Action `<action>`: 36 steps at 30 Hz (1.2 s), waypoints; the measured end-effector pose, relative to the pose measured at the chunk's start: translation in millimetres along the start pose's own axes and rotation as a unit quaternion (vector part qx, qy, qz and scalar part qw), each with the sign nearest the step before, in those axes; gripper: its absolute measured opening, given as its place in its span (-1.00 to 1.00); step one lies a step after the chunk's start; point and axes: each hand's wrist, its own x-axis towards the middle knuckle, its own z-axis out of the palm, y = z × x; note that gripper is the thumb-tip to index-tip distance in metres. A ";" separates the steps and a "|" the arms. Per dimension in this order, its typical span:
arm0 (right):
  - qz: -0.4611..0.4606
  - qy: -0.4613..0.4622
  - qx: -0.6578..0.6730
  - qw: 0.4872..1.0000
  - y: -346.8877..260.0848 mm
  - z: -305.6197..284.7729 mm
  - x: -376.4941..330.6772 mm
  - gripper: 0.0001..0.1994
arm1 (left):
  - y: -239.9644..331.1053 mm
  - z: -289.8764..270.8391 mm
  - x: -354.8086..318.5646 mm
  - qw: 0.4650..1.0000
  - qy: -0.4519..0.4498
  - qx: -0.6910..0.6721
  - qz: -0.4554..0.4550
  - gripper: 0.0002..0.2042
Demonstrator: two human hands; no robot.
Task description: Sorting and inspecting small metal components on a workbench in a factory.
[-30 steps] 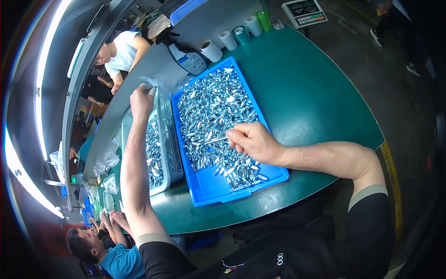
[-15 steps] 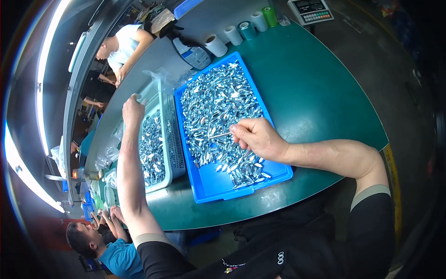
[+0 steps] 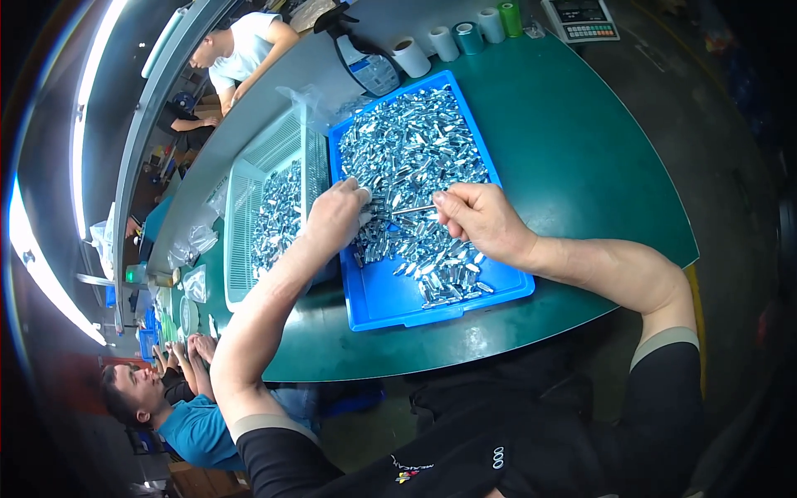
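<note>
A blue tray on the green table holds a heap of small shiny metal parts. My right hand is closed on a thin metal rod that points left over the heap. My left hand hovers over the tray's left edge, fingers pinched on a small metal part at the rod's tip. Left of the tray stands a white slotted basket with more metal parts in it.
At the table's far edge stand a spray bottle, several tape rolls and a scale. Clear plastic bags lie left of the basket. Other people sit at the far left and the lower left.
My left hand has come back from the far end of the white basket to the blue tray, meeting the rod in my right hand. My right hand stayed over the heap.
</note>
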 end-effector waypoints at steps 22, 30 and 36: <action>-0.047 -0.023 -0.038 0.998 5.1 0.8 -3.0 -0.69 | 66.5 -23.9 -50.5 0.930 0.114 -0.337 -0.094 -0.79; -0.051 -0.033 -0.046 0.997 11.0 2.5 -1.7 -0.65 | 62.4 -20.5 -49.4 0.961 0.143 -0.234 -0.041 -0.80; -0.079 -0.030 -0.096 0.992 10.5 0.5 -1.6 -0.71 | 62.2 -18.4 -48.7 0.967 0.168 -0.190 -0.010 -0.80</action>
